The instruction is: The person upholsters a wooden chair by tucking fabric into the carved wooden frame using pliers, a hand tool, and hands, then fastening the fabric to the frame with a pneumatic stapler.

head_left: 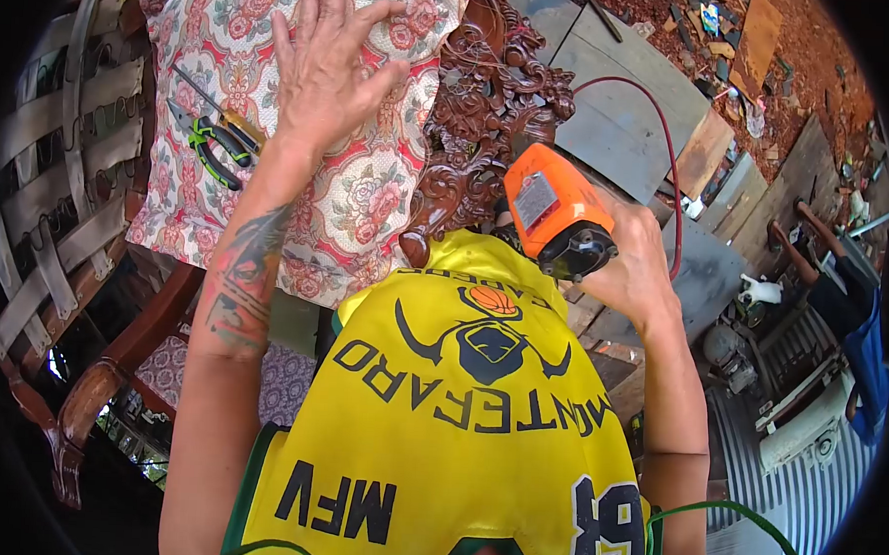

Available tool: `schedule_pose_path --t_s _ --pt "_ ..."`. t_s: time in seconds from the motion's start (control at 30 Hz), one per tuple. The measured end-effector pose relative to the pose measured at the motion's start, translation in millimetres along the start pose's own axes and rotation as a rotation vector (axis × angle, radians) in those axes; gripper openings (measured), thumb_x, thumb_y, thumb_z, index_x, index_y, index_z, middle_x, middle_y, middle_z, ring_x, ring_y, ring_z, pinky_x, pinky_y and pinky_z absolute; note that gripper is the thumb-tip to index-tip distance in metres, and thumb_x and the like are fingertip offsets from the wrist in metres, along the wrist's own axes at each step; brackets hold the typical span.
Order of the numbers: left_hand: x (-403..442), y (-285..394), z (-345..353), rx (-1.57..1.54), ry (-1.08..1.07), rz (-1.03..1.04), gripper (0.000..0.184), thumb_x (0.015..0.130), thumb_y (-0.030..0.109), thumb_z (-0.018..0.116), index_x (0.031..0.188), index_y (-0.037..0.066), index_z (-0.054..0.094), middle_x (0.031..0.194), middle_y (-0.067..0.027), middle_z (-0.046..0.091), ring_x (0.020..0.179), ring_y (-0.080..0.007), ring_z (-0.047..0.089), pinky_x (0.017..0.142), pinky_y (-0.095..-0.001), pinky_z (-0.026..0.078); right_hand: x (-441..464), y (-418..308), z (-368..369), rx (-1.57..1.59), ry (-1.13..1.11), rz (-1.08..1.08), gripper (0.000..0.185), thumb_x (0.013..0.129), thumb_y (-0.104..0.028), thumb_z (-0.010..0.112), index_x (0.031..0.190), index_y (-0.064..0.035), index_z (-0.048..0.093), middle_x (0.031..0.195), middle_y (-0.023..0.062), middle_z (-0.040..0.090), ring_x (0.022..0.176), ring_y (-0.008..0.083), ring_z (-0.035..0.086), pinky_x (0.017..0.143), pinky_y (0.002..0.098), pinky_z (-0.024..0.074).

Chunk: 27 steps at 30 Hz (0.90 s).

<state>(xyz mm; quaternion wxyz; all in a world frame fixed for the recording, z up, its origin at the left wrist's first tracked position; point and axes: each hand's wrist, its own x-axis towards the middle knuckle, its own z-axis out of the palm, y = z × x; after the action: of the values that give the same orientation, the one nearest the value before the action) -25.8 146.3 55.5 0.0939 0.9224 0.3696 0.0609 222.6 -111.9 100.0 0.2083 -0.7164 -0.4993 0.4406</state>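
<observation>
My left hand (327,69) lies spread, palm down, on a floral fabric (369,200) with red and cream patterns. The fabric borders a carved, glossy brown wooden frame (472,110). In my right hand (629,256) is an orange power tool (552,208), held beside the carved frame and above my yellow shirt. A dark red hose (673,139) curves behind the tool. Left of my left forearm, green-and-black pliers (215,150) and a screwdriver with a yellowish handle (241,130) rest on the fabric. The tool's nose is partly hidden.
A wooden frame with woven straps (68,162) stands at the left, near a curved wooden armrest (102,387). Grey boards (621,97) lie at the right. Another person's legs (813,244) show at the far right, near a white bottle (759,289) and corrugated metal sheet (752,499).
</observation>
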Motion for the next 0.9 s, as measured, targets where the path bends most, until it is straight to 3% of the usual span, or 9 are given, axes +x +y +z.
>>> schedule_pose_path --t_s 0.03,0.37,0.47,0.53,0.7,0.73,0.8,0.87,0.9 --pt "2 -2 -3 -0.043 -0.083 -0.026 0.061 0.08 0.034 0.082 0.138 0.021 0.067 0.177 -0.0194 0.018 0.164 -0.0442 0.013 0.127 -0.0696 0.007 3 -3 -2 0.002 -0.003 -0.017 0.054 0.072 -0.016 0.08 0.125 -0.007 0.074 0.085 0.0248 0.073 0.084 0.0462 0.071 0.076 0.0493 0.0564" --pt "4 -11 -3 0.079 -0.064 0.042 0.065 0.081 0.039 0.084 0.14 0.023 0.063 0.174 -0.0277 0.023 0.163 -0.0475 0.016 0.127 -0.0682 0.006 33 -27 -7 0.047 -0.121 0.005 0.052 0.073 -0.012 0.077 0.124 -0.0078 0.074 0.088 0.0252 0.074 0.09 0.0474 0.07 0.08 0.0487 0.0571" --pt "-1 -19 -6 0.102 -0.107 0.112 0.077 0.084 0.042 0.082 0.153 0.023 0.055 0.175 -0.0301 0.018 0.163 -0.0478 0.012 0.129 -0.0663 0.005 45 -37 -10 0.084 -0.171 0.06 0.037 0.078 -0.014 0.078 0.113 -0.005 0.075 0.088 0.0232 0.075 0.093 0.0469 0.072 0.08 0.046 0.0571" --pt "-10 -5 -3 0.176 0.045 0.105 0.062 0.099 0.041 0.069 0.157 0.032 0.051 0.179 -0.0097 0.021 0.165 -0.0379 0.014 0.13 -0.0661 0.007 51 -36 -9 0.089 -0.155 0.05 0.034 0.079 -0.015 0.079 0.111 -0.0044 0.074 0.089 0.0226 0.076 0.092 0.0464 0.072 0.08 0.0464 0.0571" --pt "-61 72 27 0.577 -0.298 0.012 0.072 0.108 0.058 0.044 0.166 0.015 0.041 0.178 -0.0101 0.024 0.166 -0.0304 0.013 0.133 -0.0566 0.0 47 -35 -13 0.015 -0.036 -0.028 0.028 0.081 -0.013 0.079 0.107 -0.0024 0.073 0.091 0.0211 0.077 0.09 0.0414 0.076 0.078 0.0428 0.0576" --pt "-70 87 36 0.538 -0.297 -0.008 0.066 0.108 0.053 0.048 0.16 0.013 0.049 0.17 -0.0128 0.038 0.16 -0.0299 0.03 0.132 -0.0538 0.013 42 -35 -17 -0.042 -0.099 0.034 0.033 0.087 -0.016 0.086 0.114 -0.0012 0.073 0.103 0.0084 0.077 0.091 0.0227 0.071 0.089 0.038 0.0566" --pt "-83 104 26 0.502 -0.293 -0.031 0.06 0.108 0.048 0.052 0.154 0.01 0.057 0.161 -0.0155 0.053 0.153 -0.0294 0.046 0.13 -0.051 0.026 30 -30 -18 -0.023 -0.069 0.026 0.033 0.088 -0.017 0.087 0.113 -0.0015 0.073 0.103 0.0083 0.077 0.091 0.0225 0.071 0.089 0.0378 0.0563" --pt "-92 115 -1 -0.66 -0.475 -0.241 0.037 0.103 0.03 0.065 0.13 0.006 0.075 0.125 -0.0154 0.078 0.111 -0.028 0.076 0.107 -0.0441 0.056 17 -25 -19 -0.016 -0.026 0.019 0.034 0.088 -0.018 0.087 0.114 -0.002 0.073 0.105 0.0079 0.077 0.094 0.0219 0.072 0.091 0.0374 0.0557" --pt "-98 115 1 -0.657 -0.471 -0.244 0.037 0.103 0.03 0.065 0.13 0.006 0.075 0.125 -0.0154 0.078 0.111 -0.028 0.076 0.107 -0.0441 0.056 14 -24 -17 -0.015 -0.027 0.013 0.034 0.088 -0.018 0.087 0.114 -0.002 0.073 0.105 0.0079 0.077 0.094 0.0219 0.072 0.091 0.0374 0.0557"
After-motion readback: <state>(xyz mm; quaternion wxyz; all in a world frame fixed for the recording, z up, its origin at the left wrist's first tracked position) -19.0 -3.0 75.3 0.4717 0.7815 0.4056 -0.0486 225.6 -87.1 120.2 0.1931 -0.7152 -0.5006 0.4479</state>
